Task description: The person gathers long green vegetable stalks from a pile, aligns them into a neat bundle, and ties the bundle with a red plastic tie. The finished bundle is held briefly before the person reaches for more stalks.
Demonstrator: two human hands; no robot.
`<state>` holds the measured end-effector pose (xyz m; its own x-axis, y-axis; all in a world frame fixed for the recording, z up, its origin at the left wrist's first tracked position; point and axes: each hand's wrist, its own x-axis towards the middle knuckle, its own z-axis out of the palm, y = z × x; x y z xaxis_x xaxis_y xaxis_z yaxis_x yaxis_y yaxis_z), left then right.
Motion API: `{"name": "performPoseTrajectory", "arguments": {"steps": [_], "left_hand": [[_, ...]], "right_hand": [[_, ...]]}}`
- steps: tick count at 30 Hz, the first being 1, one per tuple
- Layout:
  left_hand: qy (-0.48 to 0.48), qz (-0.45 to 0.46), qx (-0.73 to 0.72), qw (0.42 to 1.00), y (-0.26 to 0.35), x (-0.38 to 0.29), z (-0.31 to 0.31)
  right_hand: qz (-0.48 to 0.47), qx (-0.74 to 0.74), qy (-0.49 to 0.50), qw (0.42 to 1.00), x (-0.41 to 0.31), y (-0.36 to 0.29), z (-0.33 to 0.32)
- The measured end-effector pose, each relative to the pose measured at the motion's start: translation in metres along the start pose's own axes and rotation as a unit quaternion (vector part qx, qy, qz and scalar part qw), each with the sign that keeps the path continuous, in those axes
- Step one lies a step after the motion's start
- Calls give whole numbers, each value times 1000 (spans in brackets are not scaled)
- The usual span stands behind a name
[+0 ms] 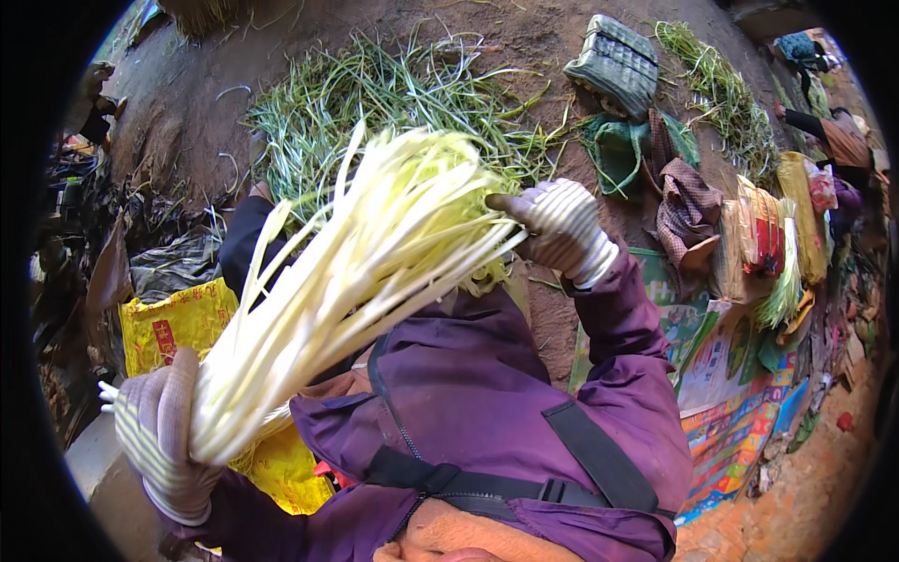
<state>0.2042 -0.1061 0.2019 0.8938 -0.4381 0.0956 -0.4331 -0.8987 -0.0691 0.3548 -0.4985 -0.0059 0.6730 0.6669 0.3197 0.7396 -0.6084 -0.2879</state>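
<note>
A large bunch of pale yellow-white leafy stalks [330, 295], probably blanched garlic chives, slants across the front of my body. My left hand [165, 428], in a striped knit glove, is closed around its lower white end, and a few stalk ends stick out past the glove. At the bunch's yellow leafy end is my right hand [562, 225], gloved likewise, with its thumb and fingers gripping some of the leaves. Beyond the bunch, a loose heap of green and whitish leaves [393, 91] lies on the bare soil.
Yellow printed sacks [175, 319] lie at the left. A padded seat [618, 63], a green mesh bag [614, 151] and a checked cloth [685, 204] are at the upper right. Farther right, another stalk bundle [788, 260] leans on wrapped packs beside a colourful mat [730, 428]. Another person [839, 140] is at the far right.
</note>
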Motion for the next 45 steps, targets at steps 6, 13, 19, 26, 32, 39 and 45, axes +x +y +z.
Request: {"name": "performPoseTrajectory", "arguments": {"steps": [6, 13, 19, 26, 32, 39, 45], "left_hand": [[-14, 51, 168, 984, 18, -11, 28], [-133, -1, 255, 958, -16, -94, 109], [-82, -30, 252, 964, -25, -119, 136], [-66, -67, 247, 964, -28, -131, 146], [-78, -91, 228, 966, -31, -143, 158], [-76, -94, 215, 969, -32, -140, 160], [-61, -90, 223, 969, -29, -135, 158]], "right_hand": [[175, -76, -140, 972, -42, 31, 24], [365, -121, -348, 855, -89, 55, 23], [101, 77, 89, 988, -36, 6, -8], [-56, 132, -93, 985, 25, -101, 72], [-62, 197, -109, 972, -30, -100, 74], [38, 111, 96, 988, 0, -95, 62], [-36, 99, 28, 994, 42, -125, 91]]}}
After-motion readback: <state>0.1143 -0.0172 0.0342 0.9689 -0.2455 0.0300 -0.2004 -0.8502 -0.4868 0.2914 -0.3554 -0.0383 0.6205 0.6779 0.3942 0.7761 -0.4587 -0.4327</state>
